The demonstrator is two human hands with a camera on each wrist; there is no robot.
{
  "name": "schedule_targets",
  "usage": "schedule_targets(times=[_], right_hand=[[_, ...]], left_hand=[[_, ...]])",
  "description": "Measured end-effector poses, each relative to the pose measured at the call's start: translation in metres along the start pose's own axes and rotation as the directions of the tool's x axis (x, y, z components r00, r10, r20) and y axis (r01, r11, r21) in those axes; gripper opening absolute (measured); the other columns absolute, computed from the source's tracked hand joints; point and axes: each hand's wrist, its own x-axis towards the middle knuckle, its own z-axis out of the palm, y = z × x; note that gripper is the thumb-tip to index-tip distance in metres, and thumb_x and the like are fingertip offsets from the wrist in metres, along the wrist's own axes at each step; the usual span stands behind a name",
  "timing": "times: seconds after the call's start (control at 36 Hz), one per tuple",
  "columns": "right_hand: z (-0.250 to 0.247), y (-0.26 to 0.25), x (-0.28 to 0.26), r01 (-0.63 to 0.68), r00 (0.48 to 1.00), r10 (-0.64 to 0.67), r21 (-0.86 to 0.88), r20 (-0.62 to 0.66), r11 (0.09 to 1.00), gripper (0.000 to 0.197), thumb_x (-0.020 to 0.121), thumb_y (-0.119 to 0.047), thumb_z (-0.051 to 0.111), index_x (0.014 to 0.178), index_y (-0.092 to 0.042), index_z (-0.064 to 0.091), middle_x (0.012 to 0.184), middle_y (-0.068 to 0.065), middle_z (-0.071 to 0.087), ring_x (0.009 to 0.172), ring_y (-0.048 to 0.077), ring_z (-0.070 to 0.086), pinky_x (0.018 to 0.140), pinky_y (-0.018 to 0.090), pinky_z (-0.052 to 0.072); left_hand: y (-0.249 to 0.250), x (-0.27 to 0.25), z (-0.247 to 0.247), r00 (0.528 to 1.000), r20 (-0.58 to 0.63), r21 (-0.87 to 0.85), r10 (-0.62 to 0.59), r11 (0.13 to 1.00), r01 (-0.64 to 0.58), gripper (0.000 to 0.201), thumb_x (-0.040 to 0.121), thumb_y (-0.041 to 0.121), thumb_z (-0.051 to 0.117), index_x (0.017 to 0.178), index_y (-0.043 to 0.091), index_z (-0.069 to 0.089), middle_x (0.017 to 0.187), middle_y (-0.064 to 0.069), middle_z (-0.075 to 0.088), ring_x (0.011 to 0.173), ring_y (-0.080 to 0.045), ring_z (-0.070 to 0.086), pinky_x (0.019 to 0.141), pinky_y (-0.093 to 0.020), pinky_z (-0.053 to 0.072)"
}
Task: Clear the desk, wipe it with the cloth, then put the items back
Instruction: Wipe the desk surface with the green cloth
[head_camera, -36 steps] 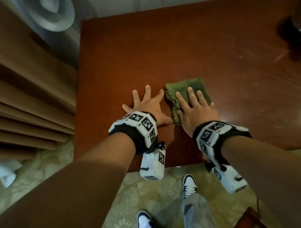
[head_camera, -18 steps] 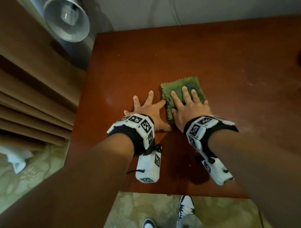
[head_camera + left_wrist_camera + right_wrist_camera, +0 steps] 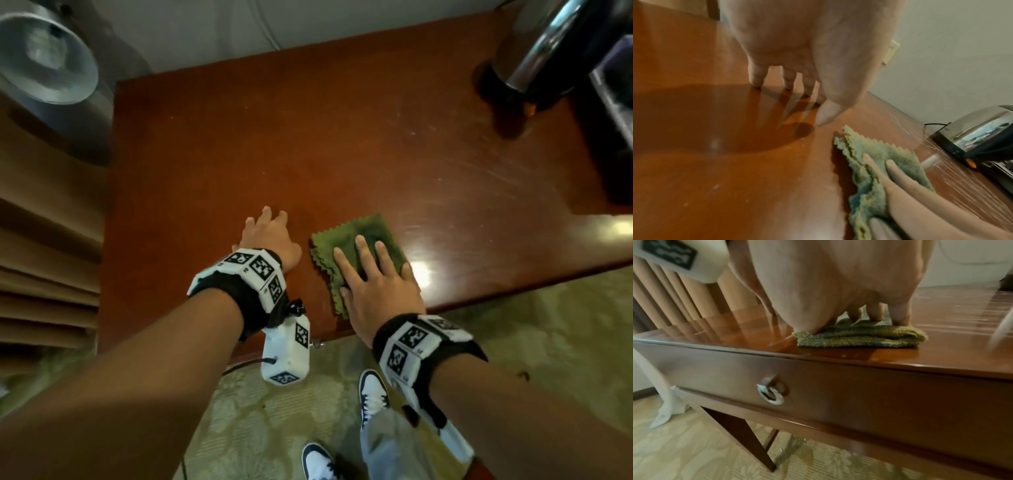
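Note:
A folded green cloth (image 3: pixel 356 253) with a zigzag edge lies on the red-brown wooden desk (image 3: pixel 308 144), near its front edge. My right hand (image 3: pixel 370 270) presses flat on the cloth (image 3: pixel 861 335) with straight fingers. My left hand (image 3: pixel 270 236) rests on the bare desk just left of the cloth (image 3: pixel 879 165), fingers straight and fingertips (image 3: pixel 756 81) touching the wood. It holds nothing.
A steel electric kettle (image 3: pixel 534 51) on a dark base stands at the desk's back right corner. A round metal lamp shade (image 3: pixel 44 58) sits off the desk's back left. A drawer with a ring pull (image 3: pixel 772 394) is under the front edge. Wooden slats are on the left.
My right hand has slid the cloth toward the desk's front edge and a little to the right. The left hand stays on the desk beside it.

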Motion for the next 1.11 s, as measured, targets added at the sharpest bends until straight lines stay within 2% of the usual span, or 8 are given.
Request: schedule_targets(times=[0.22, 0.28, 0.39, 0.53, 0.67, 0.83, 1.0, 1.11], right_hand=[[0.017, -0.058, -0.010, 0.054, 0.999, -0.053, -0.042, 0.012, 0.998, 0.064, 0.103, -0.042, 0.020, 0.147, -0.030, -0.026, 0.154, 0.009, -0.032, 0.144, 0.037, -0.017, 0.114, 0.060, 0.011], [0.017, -0.062, -0.009, 0.077, 0.997, -0.076, -0.057, 0.019, 0.995, 0.067, 0.103, -0.039, 0.023, 0.148, -0.028, -0.025, 0.153, 0.010, -0.033, 0.144, 0.038, -0.017, 0.113, 0.060, 0.013], [0.009, -0.056, 0.001, 0.135, 0.991, -0.133, -0.087, 0.024, 0.987, 0.065, 0.102, -0.042, 0.023, 0.150, -0.030, -0.020, 0.154, 0.007, -0.034, 0.144, 0.035, -0.020, 0.114, 0.058, 0.013], [-0.009, -0.040, 0.037, 0.151, 0.989, -0.150, -0.085, 0.012, 0.985, 0.057, 0.102, -0.047, 0.015, 0.152, -0.035, -0.008, 0.155, 0.000, -0.030, 0.145, 0.028, -0.019, 0.115, 0.057, 0.011], [-0.010, -0.021, 0.042, 0.157, 0.987, -0.159, -0.092, -0.022, 0.983, 0.056, 0.102, -0.049, 0.014, 0.152, -0.036, -0.009, 0.156, -0.002, -0.028, 0.146, 0.027, -0.018, 0.116, 0.056, 0.009], [-0.009, 0.049, 0.028, 0.047, 0.996, -0.049, -0.027, -0.068, 0.999, 0.058, 0.101, -0.049, 0.013, 0.149, -0.039, -0.019, 0.157, -0.005, -0.025, 0.146, 0.023, -0.015, 0.117, 0.053, 0.009], [-0.008, 0.160, -0.007, -0.211, 0.977, 0.211, 0.017, -0.017, 0.977, 0.059, 0.101, -0.050, 0.013, 0.148, -0.040, -0.019, 0.157, -0.006, -0.025, 0.147, 0.021, -0.012, 0.116, 0.046, 0.017], [-0.013, 0.186, -0.009, -0.265, 0.964, 0.264, 0.059, 0.020, 0.963, 0.059, 0.100, -0.051, 0.013, 0.148, -0.041, -0.020, 0.157, -0.007, -0.026, 0.147, 0.021, -0.012, 0.115, 0.046, 0.018]], left_hand=[[-0.003, -0.001, -0.008, 0.999, -0.033, 0.042, 0.000, 0.999, 0.001, 0.066, 0.098, 0.029, 0.048, 0.155, 0.018, 0.015, 0.163, -0.005, 0.003, 0.147, -0.032, 0.009, 0.117, -0.043, 0.022], [-0.002, 0.002, -0.008, 1.000, -0.028, 0.035, -0.008, 0.999, 0.009, 0.066, 0.098, 0.030, 0.047, 0.155, 0.019, 0.016, 0.163, -0.005, 0.003, 0.147, -0.033, 0.008, 0.117, -0.043, 0.021], [0.001, 0.005, -0.004, 0.998, -0.047, 0.008, -0.043, 0.999, 0.044, 0.067, 0.096, 0.032, 0.048, 0.154, 0.023, 0.016, 0.163, -0.002, 0.002, 0.148, -0.032, 0.005, 0.115, -0.053, 0.023], [0.007, 0.007, 0.000, 0.994, -0.086, -0.033, -0.067, 0.997, 0.065, 0.062, 0.099, 0.032, 0.043, 0.154, 0.024, 0.017, 0.163, -0.001, 0.003, 0.148, -0.032, 0.003, 0.116, -0.054, 0.020], [0.017, 0.006, 0.003, 0.994, -0.088, -0.036, -0.059, 0.998, 0.056, 0.059, 0.101, 0.039, 0.037, 0.155, 0.025, 0.016, 0.163, 0.001, 0.003, 0.148, -0.032, 0.002, 0.116, -0.054, 0.017], [0.054, 0.000, 0.010, 0.997, -0.070, 0.006, 0.042, 0.999, -0.042, 0.053, 0.103, 0.032, 0.033, 0.154, 0.026, 0.019, 0.163, -0.001, 0.003, 0.148, -0.033, 0.003, 0.115, -0.055, 0.019], [0.115, -0.010, 0.030, 0.990, 0.005, 0.056, 0.143, 0.988, -0.143, 0.066, 0.096, 0.050, 0.049, 0.151, 0.045, 0.012, 0.162, 0.008, -0.004, 0.148, -0.030, -0.004, 0.111, -0.067, 0.015], [0.149, -0.015, 0.049, 0.984, 0.010, 0.125, 0.179, 0.976, -0.179, 0.072, 0.092, 0.059, 0.049, 0.149, 0.051, 0.006, 0.161, 0.011, -0.012, 0.147, -0.034, -0.012, 0.108, -0.071, 0.009]])
